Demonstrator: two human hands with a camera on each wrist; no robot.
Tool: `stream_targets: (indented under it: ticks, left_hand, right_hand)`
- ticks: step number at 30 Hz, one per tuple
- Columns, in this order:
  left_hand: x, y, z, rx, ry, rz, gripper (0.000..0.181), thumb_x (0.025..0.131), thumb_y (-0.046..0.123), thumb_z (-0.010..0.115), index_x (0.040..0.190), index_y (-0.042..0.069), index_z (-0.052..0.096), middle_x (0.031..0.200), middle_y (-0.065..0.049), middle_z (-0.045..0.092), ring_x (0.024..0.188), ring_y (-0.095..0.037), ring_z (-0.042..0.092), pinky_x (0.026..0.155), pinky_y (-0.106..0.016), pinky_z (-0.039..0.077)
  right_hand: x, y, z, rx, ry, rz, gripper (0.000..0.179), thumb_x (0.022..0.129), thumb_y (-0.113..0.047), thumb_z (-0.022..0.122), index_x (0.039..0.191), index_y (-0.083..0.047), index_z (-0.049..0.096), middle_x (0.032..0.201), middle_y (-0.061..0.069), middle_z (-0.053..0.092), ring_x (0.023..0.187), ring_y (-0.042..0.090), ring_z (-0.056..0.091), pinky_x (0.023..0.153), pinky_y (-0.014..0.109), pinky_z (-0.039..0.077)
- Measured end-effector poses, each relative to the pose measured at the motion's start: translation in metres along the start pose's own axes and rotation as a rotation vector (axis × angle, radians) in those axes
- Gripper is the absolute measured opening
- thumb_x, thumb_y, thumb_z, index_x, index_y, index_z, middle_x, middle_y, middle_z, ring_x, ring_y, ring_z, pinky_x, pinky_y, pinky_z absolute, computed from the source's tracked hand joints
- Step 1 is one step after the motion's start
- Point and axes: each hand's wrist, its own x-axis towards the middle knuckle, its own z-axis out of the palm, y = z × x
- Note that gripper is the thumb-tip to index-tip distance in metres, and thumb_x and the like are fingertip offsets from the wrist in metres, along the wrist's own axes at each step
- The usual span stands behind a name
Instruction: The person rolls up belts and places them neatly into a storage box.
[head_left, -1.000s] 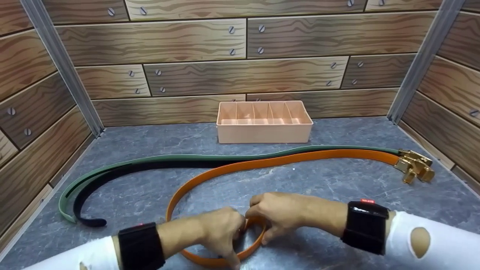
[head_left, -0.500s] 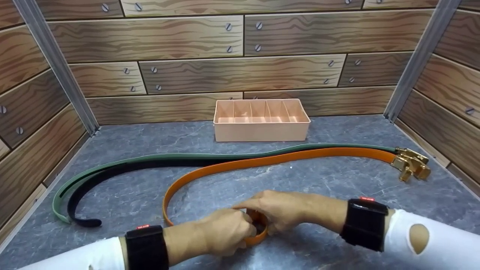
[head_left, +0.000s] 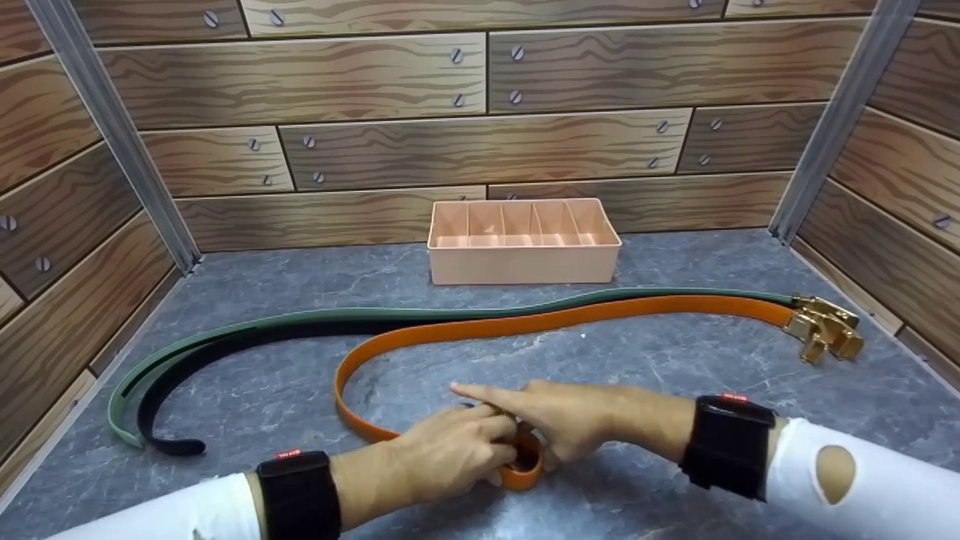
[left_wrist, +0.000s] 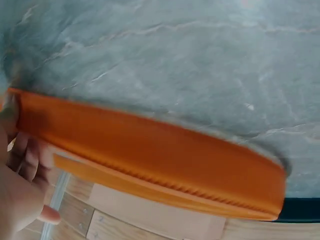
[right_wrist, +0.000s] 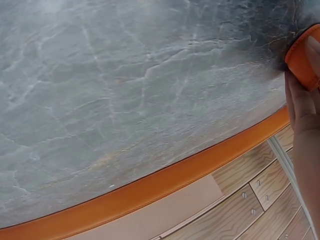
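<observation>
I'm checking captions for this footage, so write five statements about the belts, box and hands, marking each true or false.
1. The flat orange leather-like belt is curled into a small coil at the hands. True.
2. The left hand holds the flat black leather-like belt. False: it is on the orange belt's coil, and the black belt lies on the grey marbled tabletop.
3. The pale pink rectangular box stands beyond the slim green belt, near the wood-patterned wall. True.
4. The shiny gold metal buckles lie at the person's left. False: they lie at the right.
5. The right hand holds the coil. True.
</observation>
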Motion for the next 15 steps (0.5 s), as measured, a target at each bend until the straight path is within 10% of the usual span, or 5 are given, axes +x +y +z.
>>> stream_targets:
  ticks: [10, 15]
  left_hand:
    - [0.005, -0.007, 0.015, -0.023, 0.104, 0.078, 0.017, 0.086, 0.033, 0.072, 0.094, 0.019, 0.075, 0.093, 0.007, 0.061, 0.097, -0.011, 0.057, 0.089, -0.026, 0.049]
    - [0.005, -0.007, 0.018, 0.043, 0.134, 0.084, 0.02, 0.088, 0.039, 0.068, 0.093, 0.02, 0.072, 0.096, 0.007, 0.059, 0.097, -0.011, 0.056, 0.08, -0.026, 0.046]
  right_hand:
    - [-0.008, 0.002, 0.004, 0.07, 0.009, 0.15, 0.12, 0.076, -0.027, 0.087, 0.161, -0.027, 0.002, 0.149, -0.002, 0.046, 0.13, 0.009, 0.048, 0.11, 0.032, 0.04]
    - [-0.009, 0.002, 0.006, 0.079, 0.064, 0.157, 0.12, 0.075, -0.019, 0.087, 0.16, -0.033, 0.004, 0.13, -0.004, 0.06, 0.104, 0.008, 0.059, 0.097, 0.027, 0.048]
